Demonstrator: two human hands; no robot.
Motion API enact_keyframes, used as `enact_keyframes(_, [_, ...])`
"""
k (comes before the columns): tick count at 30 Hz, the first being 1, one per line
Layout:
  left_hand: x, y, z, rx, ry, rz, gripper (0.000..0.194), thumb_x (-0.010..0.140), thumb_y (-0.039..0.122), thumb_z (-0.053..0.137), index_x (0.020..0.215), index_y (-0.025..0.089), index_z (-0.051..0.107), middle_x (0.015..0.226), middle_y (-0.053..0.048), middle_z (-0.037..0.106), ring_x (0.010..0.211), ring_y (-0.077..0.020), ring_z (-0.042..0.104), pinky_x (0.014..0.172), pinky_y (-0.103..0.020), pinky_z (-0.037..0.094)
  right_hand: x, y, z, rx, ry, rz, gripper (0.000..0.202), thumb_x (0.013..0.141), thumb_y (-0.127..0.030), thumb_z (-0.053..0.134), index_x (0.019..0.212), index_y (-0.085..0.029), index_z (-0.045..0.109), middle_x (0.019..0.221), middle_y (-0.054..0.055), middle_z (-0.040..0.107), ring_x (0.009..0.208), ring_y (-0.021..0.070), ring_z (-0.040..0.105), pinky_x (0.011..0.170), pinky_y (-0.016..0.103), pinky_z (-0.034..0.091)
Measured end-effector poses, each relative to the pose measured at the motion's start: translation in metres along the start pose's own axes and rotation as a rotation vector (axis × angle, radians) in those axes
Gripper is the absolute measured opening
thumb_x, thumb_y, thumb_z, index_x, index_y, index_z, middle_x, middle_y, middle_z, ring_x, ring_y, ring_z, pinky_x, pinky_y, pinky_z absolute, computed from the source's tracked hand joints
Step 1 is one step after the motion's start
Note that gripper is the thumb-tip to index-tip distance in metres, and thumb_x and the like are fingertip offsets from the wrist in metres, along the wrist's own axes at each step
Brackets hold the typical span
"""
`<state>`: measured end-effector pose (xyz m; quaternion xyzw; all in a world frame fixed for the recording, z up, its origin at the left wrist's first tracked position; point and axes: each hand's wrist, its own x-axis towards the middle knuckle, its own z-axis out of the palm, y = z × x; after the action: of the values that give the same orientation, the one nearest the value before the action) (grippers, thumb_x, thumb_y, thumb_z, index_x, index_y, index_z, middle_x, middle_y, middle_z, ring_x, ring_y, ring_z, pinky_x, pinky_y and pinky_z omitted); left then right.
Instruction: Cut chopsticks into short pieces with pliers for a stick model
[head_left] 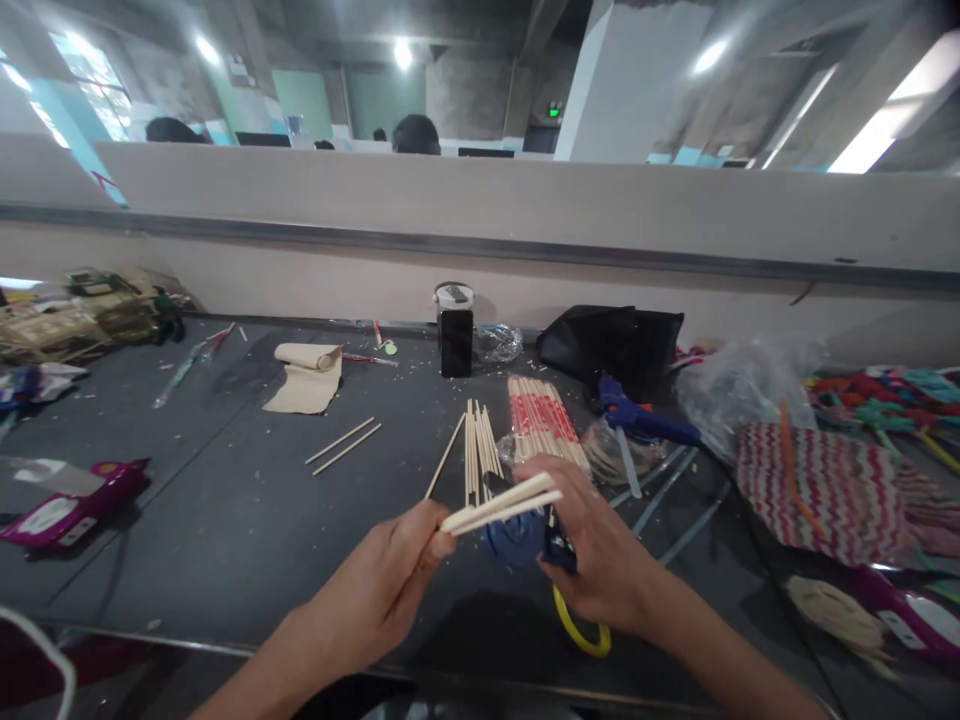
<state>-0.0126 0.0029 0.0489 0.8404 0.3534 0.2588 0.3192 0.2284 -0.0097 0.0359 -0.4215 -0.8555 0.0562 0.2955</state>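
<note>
A few pale wooden sticks (499,505) are pinched in my left hand (401,560), their far ends reaching toward my right hand. My right hand (596,545) curls round a dark blue tool with a yellow curved handle (581,632); its exact kind is partly hidden by the fingers and sticks. Under the held sticks shows a round blue part (514,540), and I cannot tell whether it belongs to the tool. Beyond my hands, loose sticks (480,445) lie fanned on the dark table. Two more sticks (345,447) rest to the left.
Behind my right hand lies a packet of red-marked sticks (546,415) beside a blue glue gun (645,415). A black phone (457,343) leans on a white container. Brown paper (306,378) is at back left, a magenta device (71,508) left, a zigzag-patterned cloth (825,490) right.
</note>
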Motion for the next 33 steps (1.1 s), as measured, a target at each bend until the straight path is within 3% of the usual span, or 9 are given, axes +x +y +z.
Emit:
enact_keyframes(6, [-0.002, 0.011, 0.004, 0.138, 0.030, 0.192, 0.016, 0.093, 0.025, 0.029, 0.090, 0.025, 0.046, 0.075, -0.002, 0.059, 0.061, -0.0156, 0.054, 0.059, -0.025, 0.042, -0.004, -0.007, -0.007, 0.040, 0.047, -0.046, 0.061, 0.079, -0.032, 0.047, 0.135, -0.025, 0.026, 0.123, 0.016, 0.049, 0.121, 0.0326, 0.043, 0.102, 0.053, 0.035])
enact_keyframes(12, [-0.005, 0.019, 0.006, 0.137, -0.016, 0.225, 0.019, 0.091, 0.023, 0.031, 0.083, 0.024, 0.048, 0.068, -0.002, 0.057, 0.057, -0.0155, 0.052, 0.057, -0.026, 0.043, -0.010, -0.012, -0.011, 0.003, 0.029, -0.081, 0.064, 0.081, -0.040, 0.047, 0.139, -0.026, 0.023, 0.120, 0.016, 0.051, 0.120, 0.0330, 0.045, 0.103, 0.055, 0.033])
enact_keyframes(18, [-0.003, 0.021, 0.009, 0.121, -0.067, 0.237, 0.016, 0.091, 0.021, 0.031, 0.085, 0.023, 0.046, 0.067, -0.001, 0.056, 0.059, -0.0144, 0.051, 0.058, -0.025, 0.045, -0.009, -0.017, -0.012, -0.047, 0.038, -0.107, 0.062, 0.078, -0.024, 0.048, 0.136, -0.021, 0.026, 0.117, 0.016, 0.054, 0.117, 0.0311, 0.047, 0.101, 0.053, 0.036])
enact_keyframes(23, [-0.004, 0.015, 0.010, 0.135, -0.104, 0.238, 0.014, 0.090, 0.018, 0.031, 0.088, 0.020, 0.044, 0.070, -0.001, 0.054, 0.061, -0.0128, 0.050, 0.060, -0.023, 0.045, -0.009, -0.014, -0.008, -0.083, 0.057, -0.168, 0.058, 0.074, -0.020, 0.044, 0.130, -0.012, 0.031, 0.115, 0.016, 0.051, 0.113, 0.0312, 0.046, 0.097, 0.056, 0.036])
enact_keyframes(29, [-0.004, 0.015, 0.010, 0.129, -0.120, 0.198, 0.018, 0.091, 0.021, 0.027, 0.091, 0.020, 0.044, 0.071, -0.002, 0.054, 0.063, -0.0136, 0.051, 0.061, -0.024, 0.044, -0.009, -0.014, -0.006, -0.131, 0.029, -0.126, 0.060, 0.070, -0.014, 0.045, 0.129, -0.011, 0.030, 0.117, 0.017, 0.047, 0.115, 0.0307, 0.041, 0.098, 0.053, 0.034])
enact_keyframes(33, [-0.001, 0.019, 0.011, 0.116, -0.095, 0.138, 0.021, 0.092, 0.026, 0.023, 0.088, 0.021, 0.043, 0.071, -0.002, 0.056, 0.062, -0.0138, 0.052, 0.060, -0.024, 0.043, -0.008, -0.011, -0.001, -0.091, 0.002, -0.085, 0.066, 0.061, -0.011, 0.046, 0.125, -0.012, 0.033, 0.115, 0.016, 0.048, 0.111, 0.0312, 0.043, 0.096, 0.052, 0.037])
